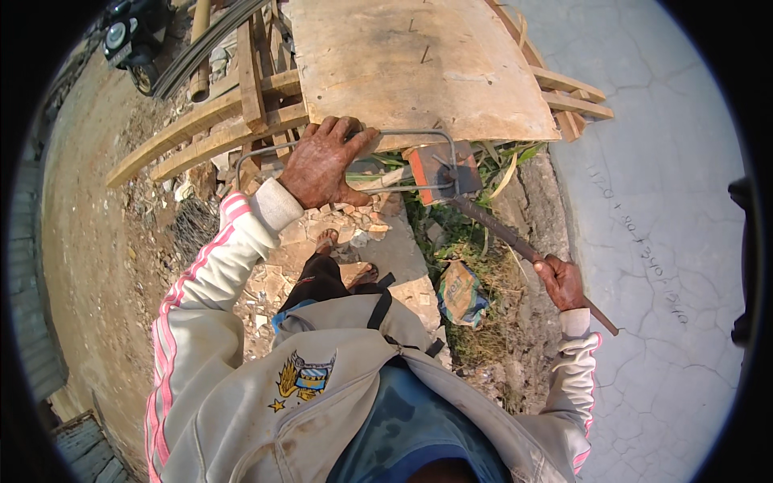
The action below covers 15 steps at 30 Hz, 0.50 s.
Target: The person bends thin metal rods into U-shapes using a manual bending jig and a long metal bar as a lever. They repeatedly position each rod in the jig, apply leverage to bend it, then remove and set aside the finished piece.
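My left hand [326, 161] grips a thin metal rod [411, 131] bent into a long rectangular loop, at the near edge of a wooden board. Its fingers lie over the rod and the thumb is apart from them. The loop's right end lies over a small block [445, 171] with a dark top and an orange side, where short pegs stand up. In my right hand [560, 282] is a long rusty bar [506, 233], the fingers wrapped round it. The bar's far end meets the bent rod at the block; how they engage is too small to tell.
The plywood board [419, 64] has several nails sticking up and rests on timber beams [209, 121]. A cracked grey surface [652, 225] with writing runs along the right. Rubble, weeds and a crumpled sack [462, 294] lie below. A motorbike [133, 44] stands far left.
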Tool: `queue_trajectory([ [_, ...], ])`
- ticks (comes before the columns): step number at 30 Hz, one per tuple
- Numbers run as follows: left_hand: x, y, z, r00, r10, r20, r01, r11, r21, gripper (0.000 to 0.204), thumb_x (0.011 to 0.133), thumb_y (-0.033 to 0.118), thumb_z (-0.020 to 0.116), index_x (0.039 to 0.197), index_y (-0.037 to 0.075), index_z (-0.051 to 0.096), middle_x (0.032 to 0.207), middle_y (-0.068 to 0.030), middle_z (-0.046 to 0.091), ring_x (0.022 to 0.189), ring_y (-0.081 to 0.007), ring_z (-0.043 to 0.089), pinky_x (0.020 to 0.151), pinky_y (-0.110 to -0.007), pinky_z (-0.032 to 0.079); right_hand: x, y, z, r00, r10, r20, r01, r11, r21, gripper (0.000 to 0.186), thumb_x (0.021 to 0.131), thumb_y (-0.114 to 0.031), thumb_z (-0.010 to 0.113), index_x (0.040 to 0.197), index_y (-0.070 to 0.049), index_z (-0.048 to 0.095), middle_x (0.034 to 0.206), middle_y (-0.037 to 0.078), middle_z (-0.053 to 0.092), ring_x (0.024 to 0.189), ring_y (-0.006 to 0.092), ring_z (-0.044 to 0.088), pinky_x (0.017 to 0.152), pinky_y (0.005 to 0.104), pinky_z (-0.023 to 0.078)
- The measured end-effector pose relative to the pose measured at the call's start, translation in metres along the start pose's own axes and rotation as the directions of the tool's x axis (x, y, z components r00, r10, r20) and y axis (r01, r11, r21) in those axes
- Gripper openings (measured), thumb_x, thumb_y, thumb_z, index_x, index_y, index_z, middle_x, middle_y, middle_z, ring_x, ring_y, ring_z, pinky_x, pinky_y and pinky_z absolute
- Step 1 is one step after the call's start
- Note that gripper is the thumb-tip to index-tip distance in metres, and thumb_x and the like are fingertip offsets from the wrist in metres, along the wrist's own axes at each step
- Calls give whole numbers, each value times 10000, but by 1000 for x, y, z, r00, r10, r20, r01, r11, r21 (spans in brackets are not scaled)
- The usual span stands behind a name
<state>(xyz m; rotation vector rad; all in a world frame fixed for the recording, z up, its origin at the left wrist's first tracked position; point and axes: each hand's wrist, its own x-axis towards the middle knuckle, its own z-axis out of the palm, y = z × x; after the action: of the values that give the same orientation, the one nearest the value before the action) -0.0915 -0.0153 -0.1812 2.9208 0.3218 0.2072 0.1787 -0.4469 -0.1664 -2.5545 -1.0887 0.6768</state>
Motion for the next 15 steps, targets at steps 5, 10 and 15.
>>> queue_trajectory([
  [5,5,-2,-4,1000,-4,11,4,1000,8,1103,535,569,844,1455,86,472,1316,-191,506,1213,-390,494,1000,-526,413,-1,2,12,998,3,-58,-6,999,-48,511,918,-572,628,909,-74,741,533,121,453,484,278,483,507,412,402],
  [10,5,-2,-3,1000,4,-4,-4,999,48,1095,550,580,838,1455,82,473,1307,-189,513,1200,-381,501,995,-514,415,-7,-6,13,992,8,-129,-19,996,-84,560,903,-614,619,843,-66,714,523,122,484,492,298,526,518,425,426],
  [15,1,-6,4,996,47,-69,-47,999,0,1065,570,572,833,1441,71,482,1307,-199,511,1201,-393,496,1023,-523,399,-13,-16,21,981,61,-184,-81,991,-102,632,884,-673,599,812,-53,697,520,133,488,505,329,546,521,440,426],
])
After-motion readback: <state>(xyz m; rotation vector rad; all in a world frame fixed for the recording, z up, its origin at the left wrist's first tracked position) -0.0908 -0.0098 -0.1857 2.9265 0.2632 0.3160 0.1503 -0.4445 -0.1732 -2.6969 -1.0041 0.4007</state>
